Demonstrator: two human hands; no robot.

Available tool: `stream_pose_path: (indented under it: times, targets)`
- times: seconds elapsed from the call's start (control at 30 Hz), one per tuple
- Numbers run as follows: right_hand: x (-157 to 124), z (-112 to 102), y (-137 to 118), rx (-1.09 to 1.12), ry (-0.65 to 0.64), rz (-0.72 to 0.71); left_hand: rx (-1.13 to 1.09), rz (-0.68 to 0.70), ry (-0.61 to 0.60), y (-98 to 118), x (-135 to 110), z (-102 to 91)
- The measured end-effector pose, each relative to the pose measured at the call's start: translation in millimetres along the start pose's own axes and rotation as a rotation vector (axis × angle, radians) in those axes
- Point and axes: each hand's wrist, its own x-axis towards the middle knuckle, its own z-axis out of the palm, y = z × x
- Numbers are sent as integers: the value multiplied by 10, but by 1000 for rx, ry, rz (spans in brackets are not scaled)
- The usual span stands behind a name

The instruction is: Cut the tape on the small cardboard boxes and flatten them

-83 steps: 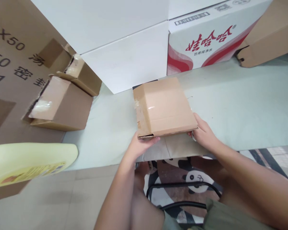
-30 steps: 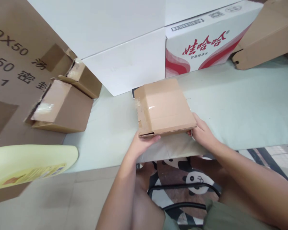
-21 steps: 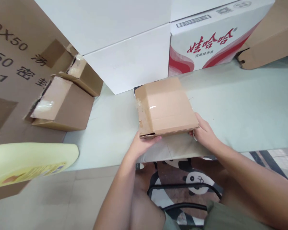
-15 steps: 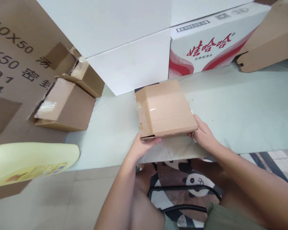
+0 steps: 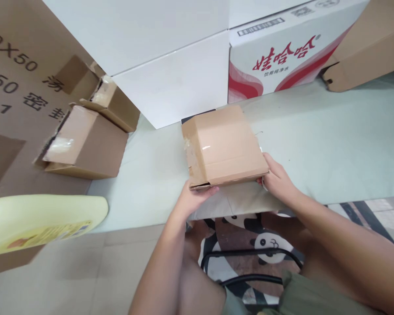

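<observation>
A small brown cardboard box (image 5: 226, 144) with worn tape along its left side is between my hands, over the pale green table covering (image 5: 154, 175). My left hand (image 5: 197, 197) grips its near left corner, with the thumb along the front edge and the other fingers hidden underneath. At the near right corner, my right hand (image 5: 276, 175) is closed on the box, its fingers partly hidden behind the edge. A dark strip (image 5: 198, 116) shows just behind the box's far edge; I cannot tell what it belongs to.
White cartons (image 5: 174, 87) stand behind the box, one with red lettering (image 5: 282, 61). Two small cardboard boxes (image 5: 88, 144) lean by a large printed carton (image 5: 6, 109) on the left. A pale yellow bottle (image 5: 52, 218) is at the near left, and brown cardboard (image 5: 367, 57) at the far right.
The view has shifted slightly, so most things sit a little further left and higher. Both hands keep the same hold on the cardboard box.
</observation>
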Motion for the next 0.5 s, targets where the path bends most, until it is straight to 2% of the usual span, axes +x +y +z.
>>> stream_pose_path:
  times: [0.5]
  targets:
    - [3,-2,29,-30,-7,-16,0,-34,0,1,31,-23]
